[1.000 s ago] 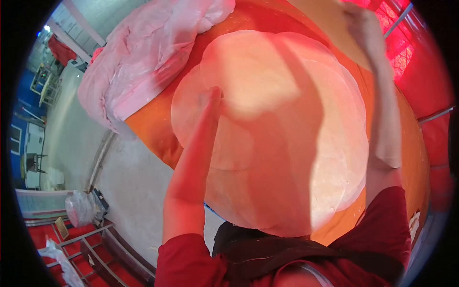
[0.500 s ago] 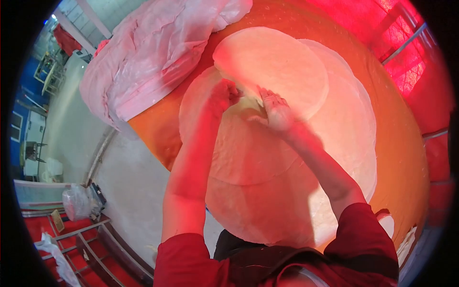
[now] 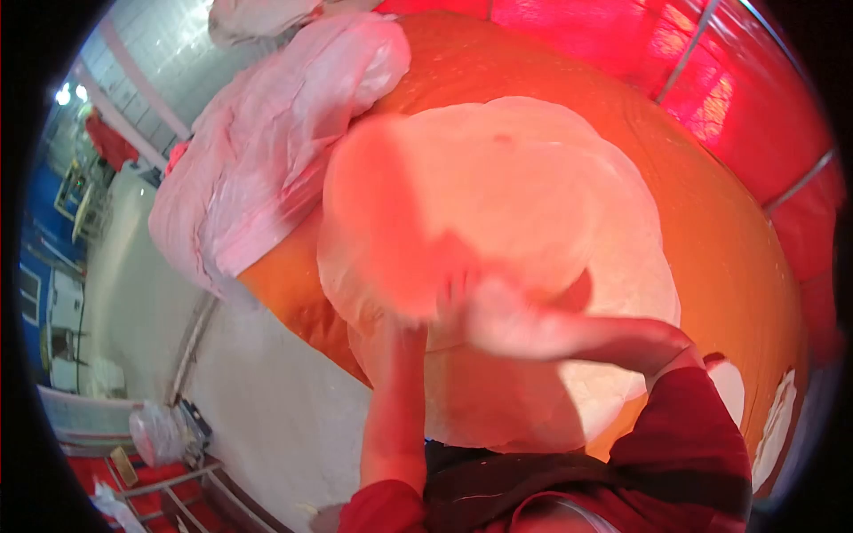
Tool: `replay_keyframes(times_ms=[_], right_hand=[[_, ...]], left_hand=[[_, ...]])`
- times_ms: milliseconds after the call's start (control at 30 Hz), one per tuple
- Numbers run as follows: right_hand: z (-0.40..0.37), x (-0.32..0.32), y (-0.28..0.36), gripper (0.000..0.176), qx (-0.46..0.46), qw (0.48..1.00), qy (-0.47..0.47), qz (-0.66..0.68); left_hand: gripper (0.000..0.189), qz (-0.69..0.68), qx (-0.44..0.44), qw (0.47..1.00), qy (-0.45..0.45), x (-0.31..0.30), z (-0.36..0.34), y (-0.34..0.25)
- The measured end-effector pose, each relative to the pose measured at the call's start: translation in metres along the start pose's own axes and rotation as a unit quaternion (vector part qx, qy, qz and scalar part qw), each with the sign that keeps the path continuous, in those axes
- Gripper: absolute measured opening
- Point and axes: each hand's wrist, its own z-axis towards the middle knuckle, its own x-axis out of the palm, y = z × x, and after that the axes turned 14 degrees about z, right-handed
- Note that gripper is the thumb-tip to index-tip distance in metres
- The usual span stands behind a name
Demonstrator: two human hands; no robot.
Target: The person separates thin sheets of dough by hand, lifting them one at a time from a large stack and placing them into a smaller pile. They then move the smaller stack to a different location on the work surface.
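A pile of large, thin round flatbreads (image 3: 542, 195) lies overlapping on an orange covered surface. One flatbread (image 3: 386, 222), smeared by motion, is raised over the left part of the pile. My left hand is hidden behind its lower edge, at the end of my left forearm (image 3: 395, 391), and holds it there. Close by on the right, my right hand (image 3: 493, 315) is blurred, its fingers at the lower right edge of the raised flatbread. I cannot tell whether those fingers grip it.
A crumpled pale plastic sheet (image 3: 275, 142) covers something at the left of the orange surface (image 3: 729, 258). Red sheeting with metal bars (image 3: 773, 151) stands at the far right. A rack (image 3: 178, 497) and a bagged item (image 3: 155, 435) are at the lower left, beside grey floor (image 3: 258, 391).
Both hands have drawn back towards my body. The left hand has brought up a flatbread, and the right has swung in sideways beside it. The view has shifted slightly.
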Motion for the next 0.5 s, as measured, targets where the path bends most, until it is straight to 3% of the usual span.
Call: replay_keyframes(times_ms=[33,67,100,133,167,200,233,267,300,333,367,400,433,500], right_hand=[[-0.003,-0.029,0.020,0.014,0.044,0.977,0.129,0.163],[0.000,-0.060,0.028,0.022,0.086,0.910,0.246,0.321],[0.004,-0.079,0.019,0.022,0.097,0.914,0.237,0.315],[0.010,-0.094,0.003,0.023,0.196,0.825,0.252,0.466],[0.010,-0.103,-0.006,0.026,0.284,0.703,0.253,0.600],[-0.008,-0.089,-0.003,0.023,0.271,0.732,0.067,0.621],[0.006,-0.127,-0.033,0.025,0.256,0.773,0.093,0.573],[-0.008,-0.133,-0.072,0.008,0.208,0.746,0.023,0.632],[-0.029,-0.140,-0.106,0.010,0.156,0.711,-0.047,0.684],[-0.023,-0.210,-0.131,0.007,0.292,0.760,0.070,0.576],[-0.013,-0.216,-0.111,0.007,0.518,0.609,-0.152,0.581],[-0.028,-0.222,-0.113,0.014,0.511,0.530,-0.211,0.643],[-0.051,-0.225,-0.118,0.020,0.498,0.444,-0.268,0.695],[-0.095,-0.210,-0.104,0.025,0.553,0.401,-0.324,0.654]], left_hand=[[0.056,0.024,0.023,0.999,-0.026,0.007,-0.011,0.008],[0.055,0.051,0.047,0.996,-0.050,0.013,-0.022,0.014],[0.053,0.079,0.071,0.992,-0.074,0.021,-0.031,0.017],[0.052,0.108,0.097,0.985,-0.097,0.028,-0.039,0.019],[0.051,0.135,0.124,0.976,-0.120,0.037,-0.044,0.020],[0.050,0.161,0.150,0.964,-0.147,0.046,-0.048,0.022],[0.050,0.166,0.139,0.965,-0.147,0.059,-0.049,0.018],[0.051,0.252,0.080,0.956,-0.131,0.076,-0.044,0.009],[0.052,0.334,0.021,0.935,-0.115,0.086,-0.043,0.006],[0.052,0.339,0.013,0.933,-0.120,0.087,-0.046,0.007],[0.056,0.467,0.032,0.838,-0.280,0.082,-0.052,0.010],[0.060,0.571,0.050,0.700,-0.425,0.077,-0.059,0.014],[0.060,0.572,0.049,0.696,-0.431,0.073,-0.072,0.020],[0.062,0.549,0.168,0.759,-0.307,0.065,-0.099,0.043]])
